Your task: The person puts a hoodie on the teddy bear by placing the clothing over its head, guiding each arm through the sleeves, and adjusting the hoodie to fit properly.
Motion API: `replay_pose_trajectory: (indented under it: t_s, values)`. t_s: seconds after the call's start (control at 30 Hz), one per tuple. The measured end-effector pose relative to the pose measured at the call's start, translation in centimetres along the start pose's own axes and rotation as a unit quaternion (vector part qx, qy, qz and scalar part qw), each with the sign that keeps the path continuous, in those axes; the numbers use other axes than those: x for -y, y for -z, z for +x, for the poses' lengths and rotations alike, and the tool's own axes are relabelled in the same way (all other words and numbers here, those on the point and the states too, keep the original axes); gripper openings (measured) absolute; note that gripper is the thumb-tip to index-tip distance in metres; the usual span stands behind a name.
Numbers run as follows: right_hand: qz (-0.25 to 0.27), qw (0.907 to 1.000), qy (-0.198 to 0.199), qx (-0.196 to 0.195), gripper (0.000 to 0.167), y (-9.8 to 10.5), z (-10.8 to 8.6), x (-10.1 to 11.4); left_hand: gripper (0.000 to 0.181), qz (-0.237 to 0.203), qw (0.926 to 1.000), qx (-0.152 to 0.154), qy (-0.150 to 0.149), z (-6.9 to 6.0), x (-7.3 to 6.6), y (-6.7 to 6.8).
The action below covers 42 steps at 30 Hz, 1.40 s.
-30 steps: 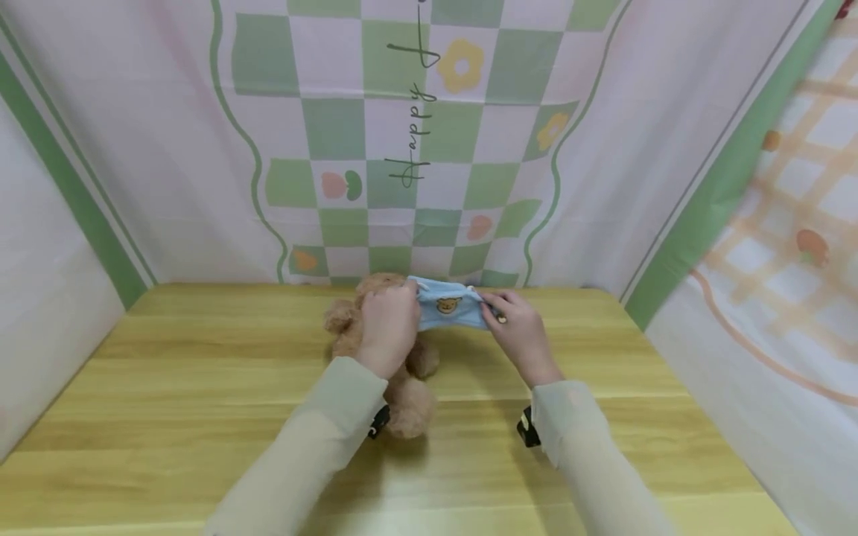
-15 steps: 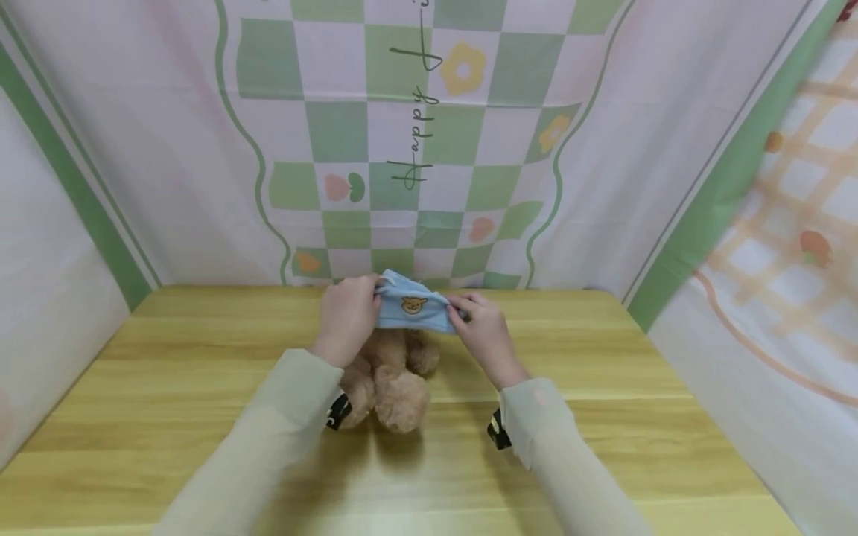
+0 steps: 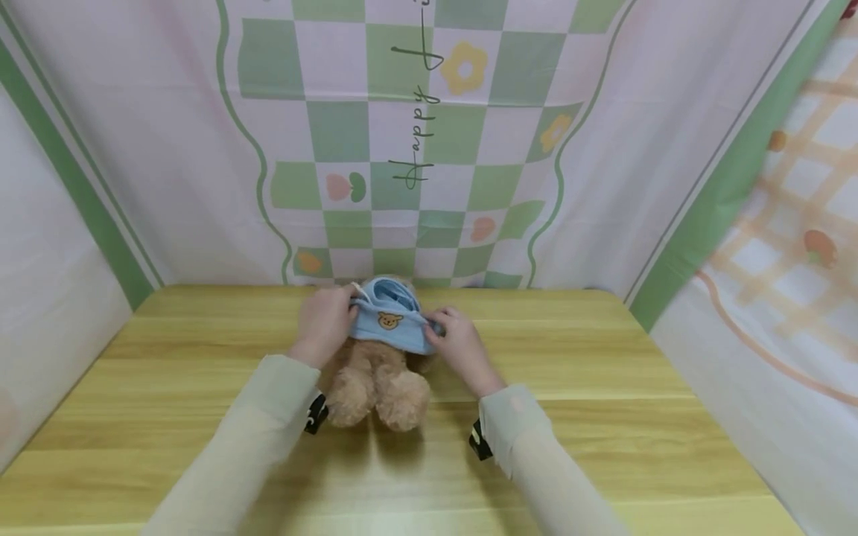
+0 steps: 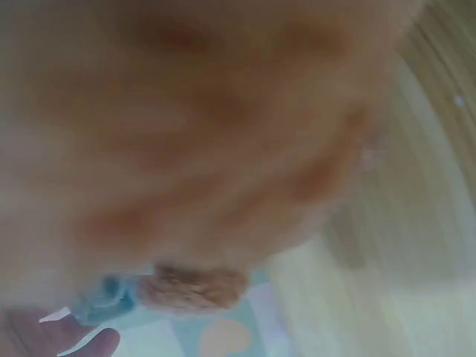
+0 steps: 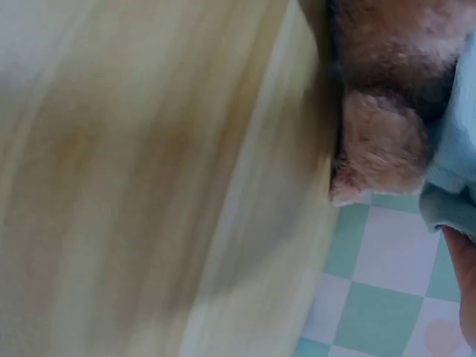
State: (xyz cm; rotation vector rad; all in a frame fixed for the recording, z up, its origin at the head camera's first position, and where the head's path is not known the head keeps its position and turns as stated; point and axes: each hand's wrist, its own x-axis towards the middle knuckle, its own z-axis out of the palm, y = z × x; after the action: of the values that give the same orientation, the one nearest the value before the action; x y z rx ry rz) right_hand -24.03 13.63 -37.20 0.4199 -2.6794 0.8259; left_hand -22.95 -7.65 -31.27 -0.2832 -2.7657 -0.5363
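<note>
A light blue cloth garment (image 3: 402, 339) with a bear-face patch lies across the upper body of a brown plush toy (image 3: 402, 394), whose two legs point toward the front edge. Its head is mostly covered. The left hand (image 3: 323, 320) pinches the garment's left side, and the right hand (image 3: 461, 346) pinches its right side. In the left wrist view the blurred left hand (image 4: 193, 141) fills the upper part, above a bit of blue cloth (image 4: 104, 299). The right wrist view shows the plush toy (image 5: 383, 141) beside the blue garment (image 5: 455, 149) and part of the right hand (image 5: 467, 286).
The wooden table (image 3: 570, 461) extends on both sides of the toy and in front of it. A green and white checked curtain (image 3: 456, 134) hangs right behind the table's back edge, with further cloth panels at left and right.
Both hands have moved left with the garment, and in the last half second slightly lower. The garment now lies over the toy's upper body with its opening showing, and both legs are in view.
</note>
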Motion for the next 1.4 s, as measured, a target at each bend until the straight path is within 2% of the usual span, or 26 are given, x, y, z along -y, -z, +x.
replay_pose_trajectory:
  t_s: [0.17, 0.4, 0.57, 0.83, 1.13, 1.3, 1.4]
  values:
    - [0.014, 0.9987, -0.007, 0.049, 0.032, -0.6, -0.2, -0.4, 0.023, -0.017, 0.9996, 0.016, 0.015, -0.1, 1.2, -1.0]
    - [0.030, 0.9935, -0.028, 0.106, 0.048, -0.9, -0.7, -0.9, 0.029, -0.094, 0.9930, 0.053, 0.050, -0.3, 2.6, -1.9]
    - [0.077, 0.9872, -0.053, 0.129, 0.052, -1.4, -0.9, -0.8, 0.030, -0.118, 0.9903, 0.054, 0.050, -0.6, 3.2, -2.6]
    - [0.118, 0.9877, -0.053, 0.087, 0.044, -1.9, -1.0, -0.2, 0.028, -0.134, 0.9892, 0.034, 0.047, -1.3, 3.9, -3.8]
    - [0.118, 0.9885, -0.078, 0.053, 0.042, -0.8, -0.7, -0.2, 0.032, -0.145, 0.9862, 0.059, 0.056, -1.4, 3.4, -4.2]
    - [0.109, 0.9903, -0.078, 0.037, 0.042, 0.4, -0.6, -0.9, 0.035, -0.143, 0.9862, 0.074, 0.040, -1.5, 3.0, -4.7]
    - [0.110, 0.9890, -0.090, 0.041, 0.043, 1.2, -0.6, -1.3, 0.035, -0.147, 0.9856, 0.079, 0.029, -1.5, 2.7, -5.3]
